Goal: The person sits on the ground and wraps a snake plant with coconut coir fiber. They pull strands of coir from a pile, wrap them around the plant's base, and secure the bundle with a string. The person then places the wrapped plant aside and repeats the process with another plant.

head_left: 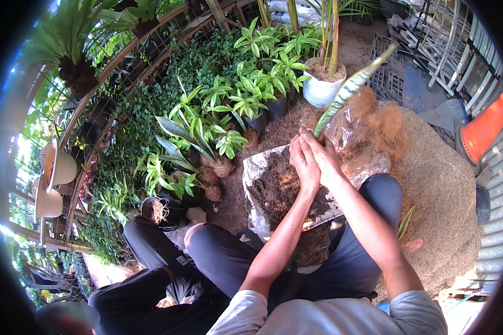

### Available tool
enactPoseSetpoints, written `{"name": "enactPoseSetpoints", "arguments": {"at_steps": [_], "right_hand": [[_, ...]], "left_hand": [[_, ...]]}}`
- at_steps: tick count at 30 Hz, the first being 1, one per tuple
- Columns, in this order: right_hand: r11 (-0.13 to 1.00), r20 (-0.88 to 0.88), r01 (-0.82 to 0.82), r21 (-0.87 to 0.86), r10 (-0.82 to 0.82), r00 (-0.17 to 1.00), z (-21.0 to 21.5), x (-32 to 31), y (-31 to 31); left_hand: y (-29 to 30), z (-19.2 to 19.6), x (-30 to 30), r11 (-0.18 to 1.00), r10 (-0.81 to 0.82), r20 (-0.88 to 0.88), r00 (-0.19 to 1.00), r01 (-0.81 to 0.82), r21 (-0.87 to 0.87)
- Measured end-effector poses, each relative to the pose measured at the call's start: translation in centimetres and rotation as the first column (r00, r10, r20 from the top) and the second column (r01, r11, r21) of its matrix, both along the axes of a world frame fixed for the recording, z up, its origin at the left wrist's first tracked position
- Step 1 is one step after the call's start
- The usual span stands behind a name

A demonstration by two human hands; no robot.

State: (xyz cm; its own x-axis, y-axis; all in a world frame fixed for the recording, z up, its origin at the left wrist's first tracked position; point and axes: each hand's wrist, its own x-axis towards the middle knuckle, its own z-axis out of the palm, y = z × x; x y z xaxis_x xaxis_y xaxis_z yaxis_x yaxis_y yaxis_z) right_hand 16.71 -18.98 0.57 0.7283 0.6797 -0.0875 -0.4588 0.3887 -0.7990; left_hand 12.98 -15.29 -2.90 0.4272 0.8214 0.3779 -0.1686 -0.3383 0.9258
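Note:
My left hand (304, 166) and my right hand (328, 163) are pressed together, palms facing, round the base of a snake plant leaf (349, 86). The leaf is long, banded green with a pale edge, and slants up to the right. What lies between my palms is hidden. Below them is a white sheet or shallow tray (255, 177) bearing dark soil and brown fibres (274, 192). Just beyond my right hand, brown coconut fibre (390, 129) is heaped beside a clear plastic bag (374, 163).
Potted green plants (251, 103) and wrapped root balls (221, 166) line the left side. A white pot (322, 92) stands beyond my hands. Another person's legs (151, 245) are at my left. An orange cone (486, 125) and corrugated metal (496, 234) stand at right.

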Motion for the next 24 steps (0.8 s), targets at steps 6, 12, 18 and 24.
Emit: {"name": "enactPoseSetpoints", "arguments": {"at_steps": [6, 12, 18, 24], "right_hand": [[0.991, -0.151, 0.089, -0.098, -0.103, 0.983, 1.4, -0.4, -0.6], [0.977, 0.111, 0.104, -0.184, -0.084, 0.990, 0.9, 1.1, -0.3], [0.947, 0.190, 0.145, -0.288, -0.092, 0.977, 2.6, 2.2, -1.3], [0.926, 0.062, 0.059, -0.372, -0.039, 0.997, 3.2, 1.3, -1.2]], "left_hand": [[-0.6, 0.8, -0.7, 0.999, -0.039, -0.252, 0.967, 0.033, -0.025], [-0.4, 0.6, -0.5, 0.958, -0.177, -0.105, 0.979, 0.147, -0.246], [4.7, 6.1, -3.0, 0.910, 0.047, 0.154, 0.987, 0.022, -0.414], [5.3, 8.8, -4.3, 0.929, -0.103, 0.072, 0.992, 0.122, -0.350]]}}
